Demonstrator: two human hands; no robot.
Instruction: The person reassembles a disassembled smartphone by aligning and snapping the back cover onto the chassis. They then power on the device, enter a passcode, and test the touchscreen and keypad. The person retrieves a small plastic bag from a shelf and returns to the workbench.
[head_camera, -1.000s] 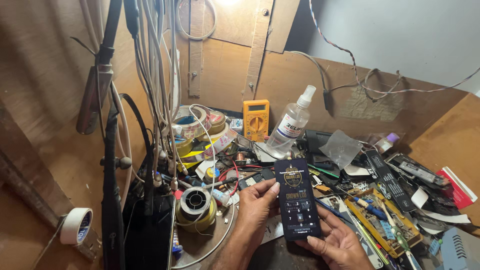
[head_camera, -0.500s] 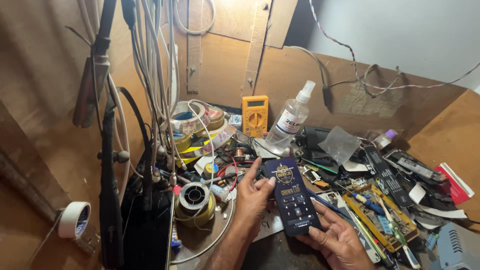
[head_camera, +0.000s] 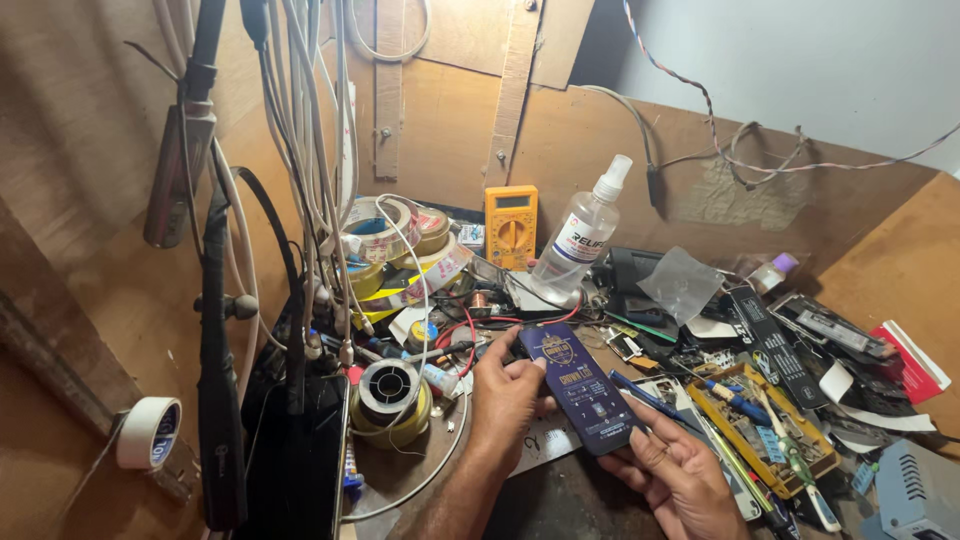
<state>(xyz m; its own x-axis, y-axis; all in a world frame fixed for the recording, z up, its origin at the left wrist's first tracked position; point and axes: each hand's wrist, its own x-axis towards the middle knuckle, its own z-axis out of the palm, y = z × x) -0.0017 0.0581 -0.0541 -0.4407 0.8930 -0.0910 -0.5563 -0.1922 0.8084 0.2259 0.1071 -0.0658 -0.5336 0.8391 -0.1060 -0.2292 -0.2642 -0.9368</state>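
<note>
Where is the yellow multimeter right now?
In the head view, the yellow multimeter leans against the wooden back wall near the middle, just left of the clear spray bottle and right of the tape rolls.

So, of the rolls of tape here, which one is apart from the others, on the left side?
The white roll of tape at the far left edge. The other tape rolls are stacked together by the yellow multimeter.
</note>
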